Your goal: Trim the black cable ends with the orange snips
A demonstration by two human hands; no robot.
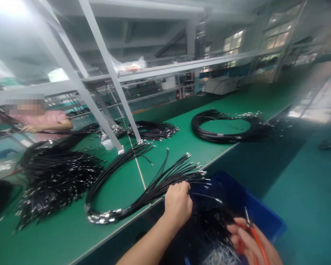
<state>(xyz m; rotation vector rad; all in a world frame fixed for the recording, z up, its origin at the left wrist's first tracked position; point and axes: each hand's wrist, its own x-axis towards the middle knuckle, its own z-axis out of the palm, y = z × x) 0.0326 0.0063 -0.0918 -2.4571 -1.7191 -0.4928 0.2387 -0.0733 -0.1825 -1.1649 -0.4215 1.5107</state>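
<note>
My left hand (178, 200) is closed on a black cable at the front edge of the bench, beside the fanned ends of a cable bundle (151, 191). The bundle curves in a U over the green top, with shiny silver wraps (106, 216) at its bend and pale metal tips at its ends. One cable end (206, 197) sticks out past my fist to the right. In my right hand (260, 243), low on the right, are orange-handled pliers (255, 233), their metal tip pointing up. Below both hands is a blue bin (264, 211) with dark cable pieces and pale scraps (220, 254) inside.
Another cable coil (223, 138) lies farther along the bench (182, 129), a smaller bundle (151, 130) behind the post. A large cable pile (60, 176) fills the left. White frame posts (113, 73) rise from the bench. A co-worker in pink (52, 119) handles cables across it.
</note>
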